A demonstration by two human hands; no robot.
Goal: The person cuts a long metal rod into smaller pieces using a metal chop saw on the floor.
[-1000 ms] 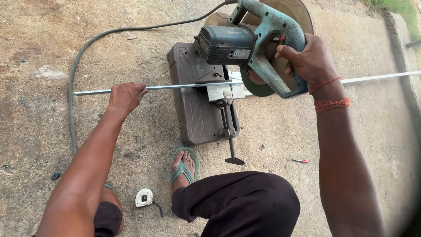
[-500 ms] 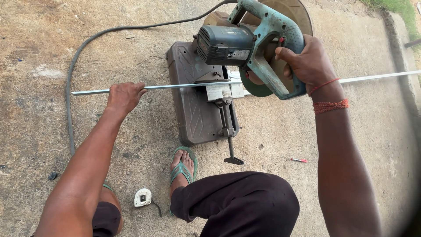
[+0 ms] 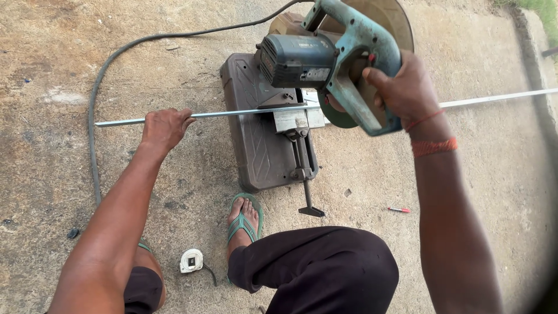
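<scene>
Seen from the head camera, my left hand [image 3: 164, 127] is closed over a long thin metal rod [image 3: 232, 114], fingers curled across its top, well to the left of the saw; the rod runs nearly level across the frame, from a free end [image 3: 99, 124] over bare concrete, through the vise [image 3: 293, 120] of the chop saw, and out to the right edge of the view. My right hand [image 3: 404, 90] is wrapped shut around the teal handle [image 3: 354, 102] of the chop saw [image 3: 325, 58], thumb over the top, with two red-orange threads at the wrist [image 3: 433, 145]. I see the dark grey motor housing [image 3: 296, 60] raised above the rod, and the blade guard [image 3: 386, 17] behind the handle; the blade's contact with the rod is hidden by the handle and hand, so I cannot tell whether they touch. I note the saw's brown base plate [image 3: 256, 134] lying flat on the concrete ground [image 3: 58, 52], its clamp screw and crank [image 3: 306, 192] pointing toward me. A grey power cable [image 3: 110, 64] curves from the saw's back away to the left and down along the ground. My foot in a green sandal [image 3: 244, 218] rests just beside the near edge of the base, a white tape measure [image 3: 191, 260] lies near the left knee, and a small red pen [image 3: 399, 209] lies on the ground to the right of the crank
</scene>
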